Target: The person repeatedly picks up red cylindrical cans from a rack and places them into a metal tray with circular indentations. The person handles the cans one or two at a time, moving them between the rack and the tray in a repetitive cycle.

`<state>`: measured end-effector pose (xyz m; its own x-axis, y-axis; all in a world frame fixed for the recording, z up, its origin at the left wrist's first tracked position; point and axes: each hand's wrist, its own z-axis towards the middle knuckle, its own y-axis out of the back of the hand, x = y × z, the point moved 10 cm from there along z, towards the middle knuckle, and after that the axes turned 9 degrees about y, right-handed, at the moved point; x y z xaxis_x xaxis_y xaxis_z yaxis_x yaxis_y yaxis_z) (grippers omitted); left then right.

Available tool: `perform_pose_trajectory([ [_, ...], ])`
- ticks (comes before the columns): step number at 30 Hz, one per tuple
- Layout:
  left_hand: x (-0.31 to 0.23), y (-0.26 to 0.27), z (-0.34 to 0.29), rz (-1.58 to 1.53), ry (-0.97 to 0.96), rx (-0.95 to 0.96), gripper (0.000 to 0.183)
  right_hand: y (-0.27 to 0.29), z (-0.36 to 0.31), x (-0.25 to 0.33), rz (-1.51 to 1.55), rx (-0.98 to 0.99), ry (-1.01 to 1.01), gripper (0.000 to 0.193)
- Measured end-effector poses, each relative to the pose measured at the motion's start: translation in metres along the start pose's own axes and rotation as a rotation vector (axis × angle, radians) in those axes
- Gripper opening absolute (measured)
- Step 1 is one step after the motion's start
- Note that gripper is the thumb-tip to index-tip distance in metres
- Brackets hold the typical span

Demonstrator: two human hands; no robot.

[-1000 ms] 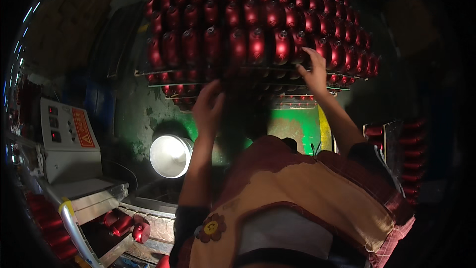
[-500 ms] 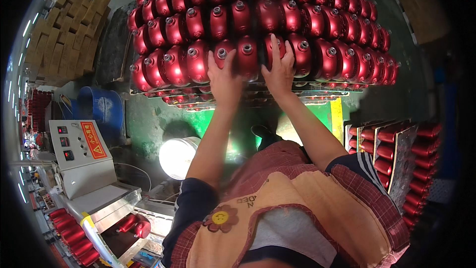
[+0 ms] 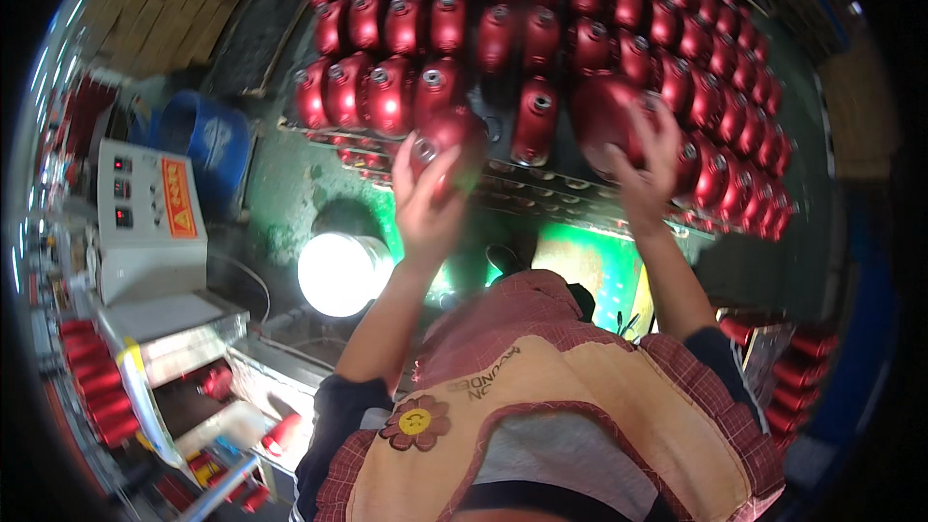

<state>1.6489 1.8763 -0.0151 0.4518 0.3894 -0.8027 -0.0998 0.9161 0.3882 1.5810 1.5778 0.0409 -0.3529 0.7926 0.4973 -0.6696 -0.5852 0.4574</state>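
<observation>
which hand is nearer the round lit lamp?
Left. The left hand, holding a red canister, is just up-right of the lamp; the right hand is far right.

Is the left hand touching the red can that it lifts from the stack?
Touching. The head view shows the left hand wrapped around the red can, with its fingers lying on the can's side.
</observation>
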Motion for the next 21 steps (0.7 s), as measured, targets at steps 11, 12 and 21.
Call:
perform_pose_trajectory([
  [11,0.215,0.192,-0.183,-1.465,0.799,-0.753,0.072,-0.245,-0.042,0.097,1.861,0.402,-1.063,0.064],
  [12,0.244,0.2,-0.21,-1.601,0.88,-0.962,0.07,-0.289,-0.076,0.121,1.897,0.477,-1.316,0.062],
  [21,0.325,0.318,-0.226,-2.222,0.302,-0.569,0.091,-0.508,-0.231,0.356,2.298,1.078,-2.219,0.053],
])
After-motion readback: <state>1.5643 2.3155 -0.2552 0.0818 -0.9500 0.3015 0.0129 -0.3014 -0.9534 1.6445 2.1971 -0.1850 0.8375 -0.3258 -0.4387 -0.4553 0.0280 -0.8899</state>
